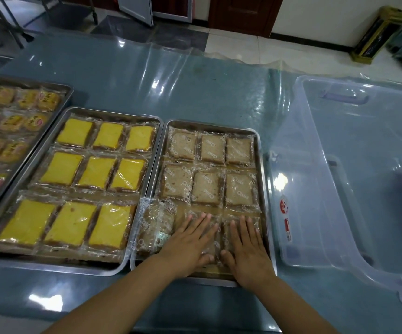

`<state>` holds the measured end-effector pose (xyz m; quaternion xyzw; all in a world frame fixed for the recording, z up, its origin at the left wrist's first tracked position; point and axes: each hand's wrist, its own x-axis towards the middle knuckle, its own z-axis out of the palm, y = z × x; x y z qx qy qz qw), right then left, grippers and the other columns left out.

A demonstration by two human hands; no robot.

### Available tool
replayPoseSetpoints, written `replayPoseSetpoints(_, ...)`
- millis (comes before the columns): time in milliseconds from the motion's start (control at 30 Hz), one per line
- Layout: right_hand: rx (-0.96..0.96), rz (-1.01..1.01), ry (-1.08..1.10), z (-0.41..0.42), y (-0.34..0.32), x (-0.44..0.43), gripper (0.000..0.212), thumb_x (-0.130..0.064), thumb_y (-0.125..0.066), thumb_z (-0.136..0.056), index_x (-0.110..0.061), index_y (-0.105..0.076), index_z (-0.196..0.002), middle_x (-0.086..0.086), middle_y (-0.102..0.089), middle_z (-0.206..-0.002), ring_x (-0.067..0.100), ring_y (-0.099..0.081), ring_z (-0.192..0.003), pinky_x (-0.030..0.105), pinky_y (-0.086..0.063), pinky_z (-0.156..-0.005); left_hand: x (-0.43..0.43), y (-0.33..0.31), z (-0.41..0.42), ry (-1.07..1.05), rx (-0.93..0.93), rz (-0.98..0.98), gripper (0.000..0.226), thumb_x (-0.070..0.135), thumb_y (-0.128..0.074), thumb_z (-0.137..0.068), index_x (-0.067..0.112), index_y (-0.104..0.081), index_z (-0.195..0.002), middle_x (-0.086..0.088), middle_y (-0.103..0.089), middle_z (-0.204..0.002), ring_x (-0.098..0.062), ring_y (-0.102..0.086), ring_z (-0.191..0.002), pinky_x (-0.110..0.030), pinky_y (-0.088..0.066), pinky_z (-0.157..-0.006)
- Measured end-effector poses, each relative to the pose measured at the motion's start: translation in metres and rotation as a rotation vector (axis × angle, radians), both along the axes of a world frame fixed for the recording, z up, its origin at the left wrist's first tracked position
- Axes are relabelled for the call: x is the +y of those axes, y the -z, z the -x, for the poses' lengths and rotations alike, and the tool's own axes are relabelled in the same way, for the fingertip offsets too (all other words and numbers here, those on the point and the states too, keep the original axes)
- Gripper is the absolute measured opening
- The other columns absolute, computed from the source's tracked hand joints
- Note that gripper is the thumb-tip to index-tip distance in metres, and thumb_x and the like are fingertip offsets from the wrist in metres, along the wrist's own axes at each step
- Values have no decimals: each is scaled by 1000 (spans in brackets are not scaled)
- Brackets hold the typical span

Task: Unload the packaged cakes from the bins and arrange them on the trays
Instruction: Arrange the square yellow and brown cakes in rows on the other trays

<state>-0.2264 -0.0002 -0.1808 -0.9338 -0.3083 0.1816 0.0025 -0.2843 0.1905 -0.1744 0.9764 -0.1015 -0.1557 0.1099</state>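
Note:
A steel tray (265, 189) in front of me holds brown packaged cakes (206, 188) in rows of three. My left hand (190, 242) lies flat, fingers straight, on the middle cake of the nearest row. My right hand (247, 247) presses flat on the right cake of that row. The nearest-left brown cake (154, 227) lies tilted over the tray's left rim. To the left, a second tray (113, 114) carries yellow packaged cakes (96, 175) in three rows. A clear plastic bin (335, 179) stands at the right and looks empty.
A third tray (68, 92) with small orange-wrapped cakes (9, 121) sits at the far left. A clear plastic sheet covers the blue-grey table (195, 88). Beyond the table's far edge are tiled floor, doors and a metal rack.

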Motion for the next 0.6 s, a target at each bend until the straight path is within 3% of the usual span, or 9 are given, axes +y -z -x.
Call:
replayPoseSetpoints(67, -14, -44, 36, 2, -6, 6, 75, -54, -21, -96, -18, 27, -141, 9, 34, -149, 23, 34, -137, 34, 24, -111, 5, -9, 3, -65, -36, 21, 73, 50, -29, -96, 25, 23, -140, -2, 24, -152, -17, 31, -136, -34, 23, -109)
replayPoseSetpoints(133, -97, -168, 72, 7, -18, 19, 70, -44, -39, -96, -14, -6, -150, 8, -1, -158, 29, 3, -145, 41, 0, -118, 18, -22, 9, -246, -203, 13, 73, 36, -44, -94, 20, 4, -147, -3, 0, -157, -21, 8, -144, -38, 9, -116)
replayPoseSetpoints(200, -129, -392, 94, 15, -30, 39, 52, -24, -57, -89, -15, -43, -138, 5, -43, -143, 25, -37, -132, 39, -32, -110, 38, -36, 19, -523, -312, 25, 68, 20, -58, -87, 16, -26, -146, -7, -33, -150, -27, -25, -140, -42, -22, -114)
replayPoseSetpoints(267, -22, -559, 84, 27, -37, 65, 38, -12, -58, -85, -16, -59, -122, 0, -57, -123, 12, -52, -110, 26, -44, -95, 59, -40, 31, -726, -347, 56, 62, 12, -63, -82, 16, -39, -140, -9, -48, -135, -28, -42, -122, -40, -38, -99)
replayPoseSetpoints(367, 260, -641, 156, 48, -40, 105, 34, -12, -54, -89, -20, -59, -122, 0, -63, -104, 7, -59, -88, 19, -50, -81, 78, -38, 47, -830, -263, 138, 60, 9, -58, -86, 19, -36, -141, -10, -51, -124, -23, -46, -107, -34, -41, -88)
replayPoseSetpoints(467, 345, -638, 249, 63, -33, 136, 36, -21, -55, -92, -23, -51, -128, 0, -65, -107, 8, -59, -91, 20, -49, -81, 83, -36, 53, -840, -254, 311, 61, 5, -52, -88, 18, -32, -143, -9, -54, -116, -20, -47, -99, -29, -41, -80)
replayPoseSetpoints(600, 422, -728, 368, 71, -37, 151, 34, -30, -58, -89, -36, -48, -121, -31, -53, -89, -27, -48, -83, -4, -36, -68, 85, -42, 55, -966, -235, 622, 46, 15, -43, -96, 24, -34, -140, 2, -61, -94, -12, -56, -74, -31, -46, -63)
